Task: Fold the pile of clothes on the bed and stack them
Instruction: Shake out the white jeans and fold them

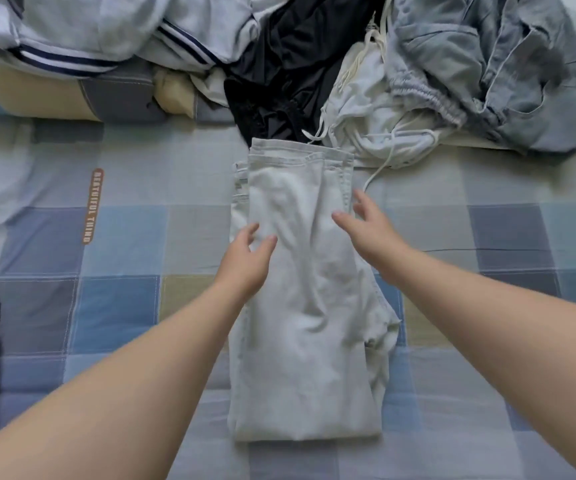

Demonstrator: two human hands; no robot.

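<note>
Soft, even, cool light — bright enough, with faint shadows and no glare. The wide lens bends the edges, and fine detail blurs slightly throughout.

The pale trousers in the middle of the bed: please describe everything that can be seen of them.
The pale trousers look like light, almost white denim with stitched seams. They are folded into a long, wrinkled strip lying flat on the checked bed sheet, hems at the far end, next to the black garment of the pile. The left hand and right hand are over the far half, fingers relaxed and open; whether they touch the cloth is unclear.
</note>
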